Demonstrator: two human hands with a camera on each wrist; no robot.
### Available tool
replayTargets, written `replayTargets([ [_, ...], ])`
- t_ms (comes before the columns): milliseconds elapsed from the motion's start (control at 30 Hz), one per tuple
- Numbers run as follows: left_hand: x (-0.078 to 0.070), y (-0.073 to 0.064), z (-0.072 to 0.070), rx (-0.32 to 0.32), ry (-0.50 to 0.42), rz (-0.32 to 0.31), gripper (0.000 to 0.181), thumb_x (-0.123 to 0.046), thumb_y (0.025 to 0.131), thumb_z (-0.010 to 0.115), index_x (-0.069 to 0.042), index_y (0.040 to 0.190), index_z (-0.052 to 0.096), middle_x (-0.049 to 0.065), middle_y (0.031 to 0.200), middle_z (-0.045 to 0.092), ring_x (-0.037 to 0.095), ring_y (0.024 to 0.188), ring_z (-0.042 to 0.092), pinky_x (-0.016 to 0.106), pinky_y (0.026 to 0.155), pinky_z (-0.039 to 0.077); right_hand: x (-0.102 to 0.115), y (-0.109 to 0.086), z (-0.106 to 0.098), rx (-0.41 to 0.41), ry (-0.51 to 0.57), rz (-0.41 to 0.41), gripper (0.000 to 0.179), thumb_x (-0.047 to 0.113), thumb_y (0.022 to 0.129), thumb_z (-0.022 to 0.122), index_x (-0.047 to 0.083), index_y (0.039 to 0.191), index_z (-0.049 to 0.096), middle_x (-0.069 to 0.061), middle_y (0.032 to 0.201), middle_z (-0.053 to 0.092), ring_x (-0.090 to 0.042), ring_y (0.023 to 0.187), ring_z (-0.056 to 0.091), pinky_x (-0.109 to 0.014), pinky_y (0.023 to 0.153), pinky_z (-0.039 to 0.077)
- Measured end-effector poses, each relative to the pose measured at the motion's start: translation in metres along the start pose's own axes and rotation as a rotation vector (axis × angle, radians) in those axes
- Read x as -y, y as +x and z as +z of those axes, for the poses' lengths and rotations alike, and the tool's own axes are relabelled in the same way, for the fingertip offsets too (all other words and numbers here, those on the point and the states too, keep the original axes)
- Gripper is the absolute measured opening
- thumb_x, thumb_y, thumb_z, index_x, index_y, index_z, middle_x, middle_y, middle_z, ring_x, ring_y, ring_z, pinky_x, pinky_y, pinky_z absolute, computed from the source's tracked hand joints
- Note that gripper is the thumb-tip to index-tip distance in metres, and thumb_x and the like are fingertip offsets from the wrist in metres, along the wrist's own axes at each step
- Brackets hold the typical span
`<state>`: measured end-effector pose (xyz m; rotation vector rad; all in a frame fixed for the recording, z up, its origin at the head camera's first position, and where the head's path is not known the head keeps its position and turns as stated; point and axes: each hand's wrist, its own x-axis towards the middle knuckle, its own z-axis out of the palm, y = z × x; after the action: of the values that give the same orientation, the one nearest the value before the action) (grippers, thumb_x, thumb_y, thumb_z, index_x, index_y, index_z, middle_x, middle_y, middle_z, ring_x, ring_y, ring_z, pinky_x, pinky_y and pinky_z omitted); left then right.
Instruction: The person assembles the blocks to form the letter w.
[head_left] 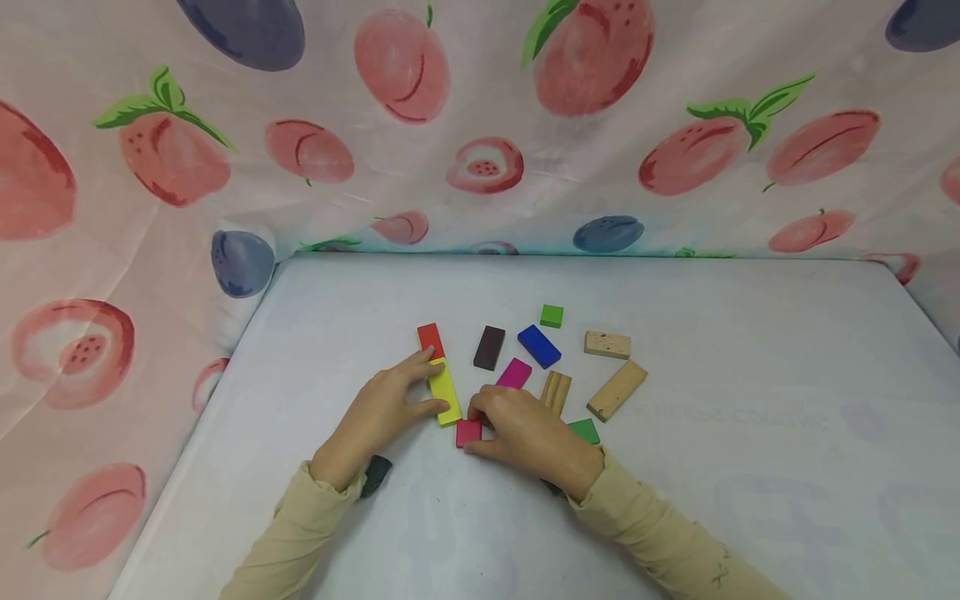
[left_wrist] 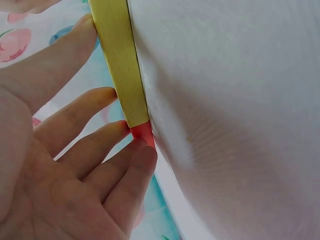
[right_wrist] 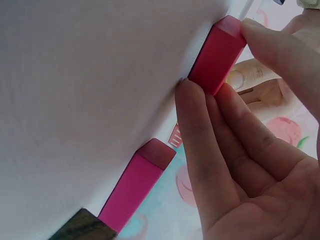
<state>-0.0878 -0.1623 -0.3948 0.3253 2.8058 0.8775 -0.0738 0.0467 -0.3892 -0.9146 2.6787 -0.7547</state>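
A yellow block and a red block lie end to end in a slightly slanted line. My left hand rests along them, with loosely extended fingers touching the red and yellow blocks and the thumb at the yellow one's near end. At that end sits a pinkish-red block, which my right hand pinches between thumb and fingers. In the right wrist view, the fingertips meet one end of this pinkish-red block and the thumb the other. A magenta block lies just beyond the right hand.
Beyond the right hand lie a dark brown block, a blue block, a light green block and several wooden blocks. A green block is partly behind the right wrist. A dark object shows beside the left wrist.
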Motion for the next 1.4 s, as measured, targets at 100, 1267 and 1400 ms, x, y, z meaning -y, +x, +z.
replayTargets([
  [100,0.0,0.0,0.0,-0.004,0.001,0.009,0.06,-0.028,0.082,0.083,-0.011,0.136,0.062,0.004,0.156,0.043,0.029,0.143,0.04,0.051,0.112,0.04,0.0,0.0,0.0,-0.003,-0.004,-0.002,0.026,0.026,0.081,0.084,0.008,0.094,0.071,0.003,0.08,0.063,-0.006,0.07,0.055,-0.015,0.065,0.051],
  [1267,-0.001,0.0,0.001,0.012,0.006,-0.008,0.062,-0.029,0.081,0.083,-0.013,0.137,0.061,0.003,0.156,0.042,0.029,0.144,0.039,0.05,0.112,0.04,-0.016,-0.009,-0.02,-0.132,-0.09,0.074,0.039,0.028,0.081,0.083,0.008,0.112,0.07,-0.004,0.11,0.065,-0.018,0.106,0.058,-0.031,0.086,0.059],
  [1400,-0.001,0.0,0.001,0.007,0.005,-0.002,0.061,-0.028,0.081,0.083,-0.012,0.136,0.062,0.003,0.156,0.042,0.029,0.144,0.039,0.05,0.112,0.04,-0.017,-0.009,-0.024,-0.156,-0.125,0.097,0.045,0.029,0.08,0.085,0.007,0.116,0.069,-0.005,0.116,0.063,-0.018,0.107,0.055,-0.029,0.082,0.059],
])
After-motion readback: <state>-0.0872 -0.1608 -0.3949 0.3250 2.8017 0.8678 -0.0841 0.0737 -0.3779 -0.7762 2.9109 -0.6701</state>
